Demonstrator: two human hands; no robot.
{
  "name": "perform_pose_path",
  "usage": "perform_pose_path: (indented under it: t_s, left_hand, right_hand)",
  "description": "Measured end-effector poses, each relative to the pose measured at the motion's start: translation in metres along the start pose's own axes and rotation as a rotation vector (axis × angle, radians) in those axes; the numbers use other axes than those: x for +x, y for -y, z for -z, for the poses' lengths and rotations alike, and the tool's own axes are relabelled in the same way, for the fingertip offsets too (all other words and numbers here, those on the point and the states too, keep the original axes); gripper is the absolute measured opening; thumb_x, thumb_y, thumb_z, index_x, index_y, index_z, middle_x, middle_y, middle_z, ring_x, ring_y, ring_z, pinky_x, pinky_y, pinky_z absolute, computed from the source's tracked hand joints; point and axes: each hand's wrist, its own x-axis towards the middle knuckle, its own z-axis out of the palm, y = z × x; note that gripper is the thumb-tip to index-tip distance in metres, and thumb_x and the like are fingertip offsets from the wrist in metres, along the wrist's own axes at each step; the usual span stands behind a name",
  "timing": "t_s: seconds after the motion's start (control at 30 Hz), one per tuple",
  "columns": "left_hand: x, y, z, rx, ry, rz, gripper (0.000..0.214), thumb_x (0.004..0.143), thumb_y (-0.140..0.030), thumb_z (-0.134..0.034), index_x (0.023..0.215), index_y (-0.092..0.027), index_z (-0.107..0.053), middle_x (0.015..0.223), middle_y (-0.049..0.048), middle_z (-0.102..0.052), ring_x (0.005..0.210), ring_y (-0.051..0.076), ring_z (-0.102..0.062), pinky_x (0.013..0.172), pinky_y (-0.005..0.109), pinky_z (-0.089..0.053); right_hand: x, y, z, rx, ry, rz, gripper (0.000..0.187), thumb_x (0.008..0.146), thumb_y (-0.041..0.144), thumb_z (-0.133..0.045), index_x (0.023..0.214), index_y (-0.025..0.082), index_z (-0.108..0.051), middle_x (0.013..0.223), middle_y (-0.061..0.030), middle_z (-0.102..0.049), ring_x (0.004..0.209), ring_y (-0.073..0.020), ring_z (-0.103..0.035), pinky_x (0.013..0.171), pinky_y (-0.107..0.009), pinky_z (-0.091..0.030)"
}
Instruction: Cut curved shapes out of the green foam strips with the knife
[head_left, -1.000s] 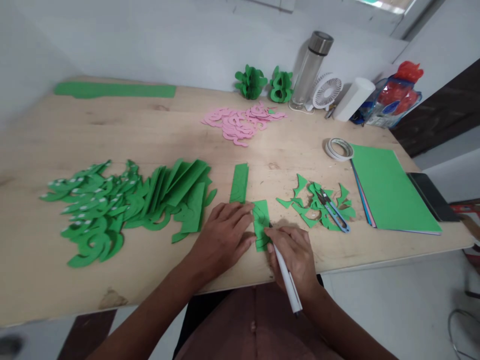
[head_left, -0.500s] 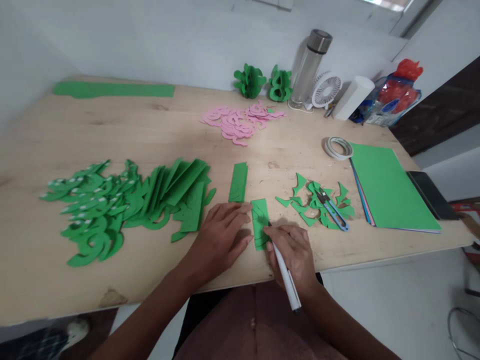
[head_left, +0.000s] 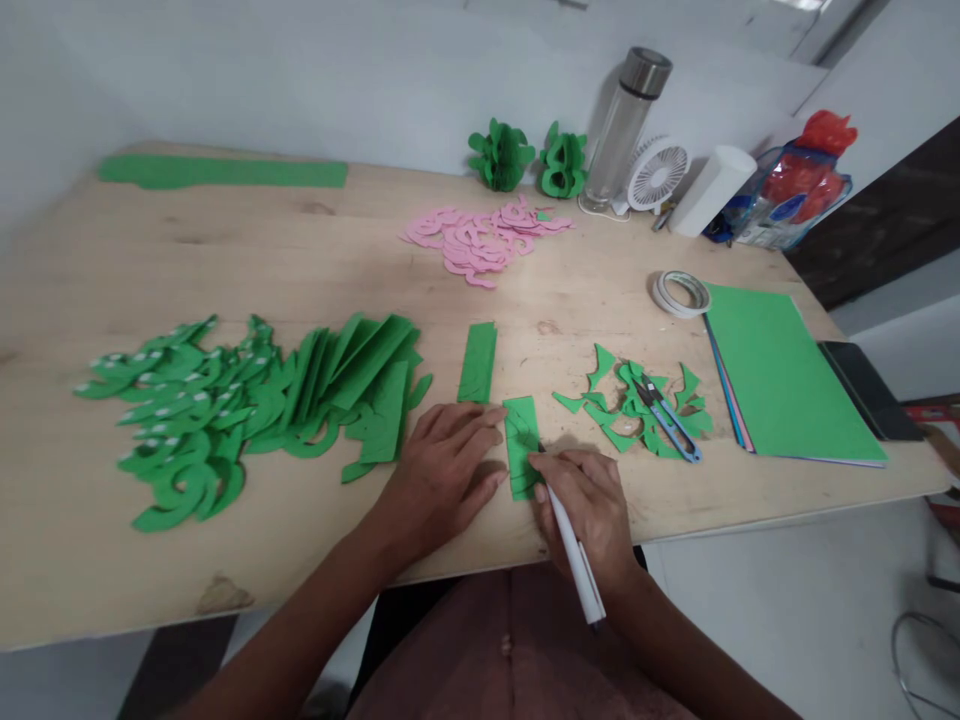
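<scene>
A small green paper strip [head_left: 522, 440] with dark curved lines drawn on it lies near the table's front edge. My left hand [head_left: 446, 465] rests flat with its fingers stretched out, fingertips at the strip's upper left edge. A white pen [head_left: 574, 555] is gripped in my right hand [head_left: 589, 505], its dark tip at the strip's right edge. Just above my left hand lies a second marked green strip [head_left: 478, 362]. Folded green paper pieces [head_left: 367, 375] stand to the left, beside a heap of curved green cutouts [head_left: 187, 410].
Blue thread snips [head_left: 671, 420] lie on green scraps [head_left: 619, 437] at right. Further right are tape rolls [head_left: 681, 293], green sheets [head_left: 795, 380] and a dark phone [head_left: 870, 390]. Behind are pink cutouts [head_left: 480, 240], a bottle [head_left: 626, 130], and a small fan [head_left: 658, 173].
The view has shifted slightly. Both hands, the pen and the strip keep almost the same places relative to one another.
</scene>
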Motion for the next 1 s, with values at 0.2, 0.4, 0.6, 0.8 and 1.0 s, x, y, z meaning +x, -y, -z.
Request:
perform_pose_path:
  t_s: [0.2,0.4,0.6,0.8,1.0]
  left_hand:
    - [-0.0003,-0.0010,-0.0005,-0.008,0.020,0.015,0.014,0.091,-0.025,-0.054,0.104,-0.024,-0.060,0.131,0.0083,-0.066,0.122,0.031,-0.056,0.100,0.054,-0.045]
    - [-0.0020,-0.0005,-0.0005,0.010,0.023,0.000,0.014,0.093,-0.025,-0.052,0.105,-0.022,-0.059,0.133,0.0088,-0.065,0.123,0.031,-0.055,0.101,0.054,-0.045]
    - [-0.0005,-0.0022,0.0003,0.025,0.021,-0.016,0.012,0.094,-0.023,-0.051,0.103,-0.020,-0.059,0.132,0.0099,-0.066,0.123,0.032,-0.055,0.101,0.053,-0.044]
    - [-0.0009,-0.0020,0.0008,0.021,0.031,-0.010,0.014,0.093,-0.023,-0.052,0.104,-0.020,-0.059,0.131,0.0109,-0.066,0.123,0.032,-0.055,0.101,0.055,-0.044]
    - [-0.0003,-0.0020,0.0011,-0.006,0.037,0.017,0.016,0.091,-0.024,-0.055,0.106,-0.024,-0.059,0.132,0.0074,-0.065,0.123,0.031,-0.055,0.102,0.054,-0.044]
  right_hand:
    - [0.0001,0.0014,0.0005,0.005,0.008,-0.018,0.027,0.094,0.013,-0.051,0.114,0.019,-0.067,0.093,-0.0049,-0.077,0.092,-0.0222,-0.064,0.084,-0.037,-0.043]
    - [-0.0006,0.0001,-0.0006,0.004,-0.001,-0.004,0.025,0.095,0.014,-0.050,0.113,0.018,-0.067,0.093,-0.0056,-0.077,0.093,-0.0226,-0.064,0.085,-0.037,-0.043]
    - [-0.0012,0.0011,-0.0003,0.006,0.014,-0.023,0.025,0.096,0.015,-0.050,0.114,0.019,-0.067,0.092,-0.0053,-0.077,0.093,-0.0222,-0.065,0.086,-0.037,-0.043]
    - [-0.0012,0.0008,-0.0004,0.002,0.000,-0.017,0.025,0.095,0.015,-0.051,0.114,0.019,-0.067,0.091,-0.0055,-0.077,0.093,-0.0225,-0.065,0.087,-0.037,-0.044]
    - [-0.0023,-0.0007,-0.0009,0.011,0.011,-0.020,0.028,0.095,0.016,-0.051,0.118,0.020,-0.067,0.094,-0.0051,-0.077,0.094,-0.0227,-0.066,0.088,-0.038,-0.044]
